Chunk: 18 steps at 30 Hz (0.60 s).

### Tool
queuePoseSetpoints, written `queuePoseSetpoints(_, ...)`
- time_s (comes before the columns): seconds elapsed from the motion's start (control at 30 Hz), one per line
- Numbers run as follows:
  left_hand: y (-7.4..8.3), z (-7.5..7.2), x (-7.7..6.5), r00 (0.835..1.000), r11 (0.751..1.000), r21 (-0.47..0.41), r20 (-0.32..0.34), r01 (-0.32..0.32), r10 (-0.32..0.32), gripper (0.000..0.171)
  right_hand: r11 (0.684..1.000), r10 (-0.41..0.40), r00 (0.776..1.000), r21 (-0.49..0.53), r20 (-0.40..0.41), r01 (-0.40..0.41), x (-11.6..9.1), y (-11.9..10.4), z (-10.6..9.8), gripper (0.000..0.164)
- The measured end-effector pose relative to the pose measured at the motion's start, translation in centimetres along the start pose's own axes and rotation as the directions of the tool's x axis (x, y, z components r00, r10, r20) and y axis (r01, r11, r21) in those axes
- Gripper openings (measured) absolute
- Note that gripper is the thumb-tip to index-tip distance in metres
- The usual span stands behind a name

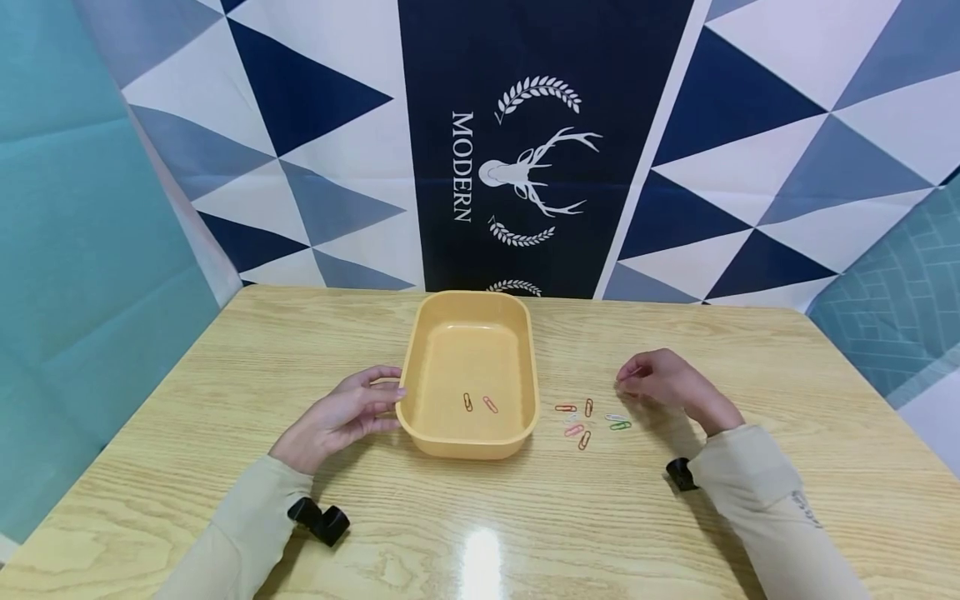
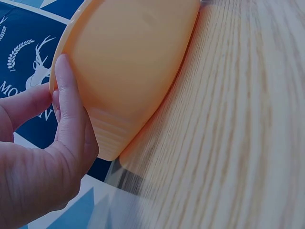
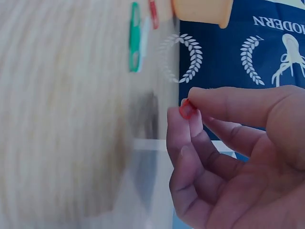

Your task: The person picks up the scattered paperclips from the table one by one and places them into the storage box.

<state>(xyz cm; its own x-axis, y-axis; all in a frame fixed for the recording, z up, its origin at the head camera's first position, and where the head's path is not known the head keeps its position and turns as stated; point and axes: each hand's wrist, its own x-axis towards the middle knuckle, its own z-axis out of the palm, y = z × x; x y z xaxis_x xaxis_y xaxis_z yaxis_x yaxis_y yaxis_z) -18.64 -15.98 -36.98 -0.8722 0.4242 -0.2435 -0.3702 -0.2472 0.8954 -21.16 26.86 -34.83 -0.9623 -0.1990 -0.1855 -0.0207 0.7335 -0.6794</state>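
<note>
I have the red paper clip [image 3: 186, 112] on my right wrist feed, lifted off the table [image 1: 225, 375]. The person's right hand [image 1: 670, 385] is clamped on it, thumb pressed against fingertips, so only a small red loop shows.

From that clip, on my head feed, the loose paper clips [image 1: 584, 440] lie on the wood between 7 and 8 o'clock, in red, pink, white and green; the green clip [image 1: 620, 426] is nearest the hand, just beside a white one. At 9 o'clock I see the yellow tray [image 1: 470, 450], with 2 clips inside toward its 6 o'clock end: 1 brownish red, 1 pink [image 1: 490, 405].

The left hand [image 1: 337, 421] is at the tray's 8 o'clock side. My left wrist feed shows its thumb and fingers together on the rim, pinching it.

Past the tray at 12 o'clock hangs the backdrop [image 1: 427, 50]. I can read "MODERN" [image 1: 462, 167] on its dark panel, turned sideways, with a white stag's head [image 1: 517, 172] and leafy sprays beside it; blue, grey and white triangles flank the panel. The right sleeve [image 1: 757, 492], at 5 o'clock from the held clip, carries dark lettering too small for me to read.
</note>
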Motion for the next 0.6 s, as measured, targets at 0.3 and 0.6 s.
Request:
queuePoseSetpoints(0.3, 0.0, 0.1, 0.0, 1.000, 1.000, -0.012, 0.005, -0.001, 0.001, 0.044, 0.983, 0.042, 0.999, 0.178, 0.021, -0.045, 0.1, -0.9, -0.7, 0.022)
queuePoseSetpoints(0.6, 0.0, 0.0, -0.1, 1.000, 1.000, -0.009, -0.011, 0.009, -0.009, 0.050, 0.974, -0.006, 0.999, 0.225, 0.042, -0.004, 0.1, -3.2, -0.6, 0.022)
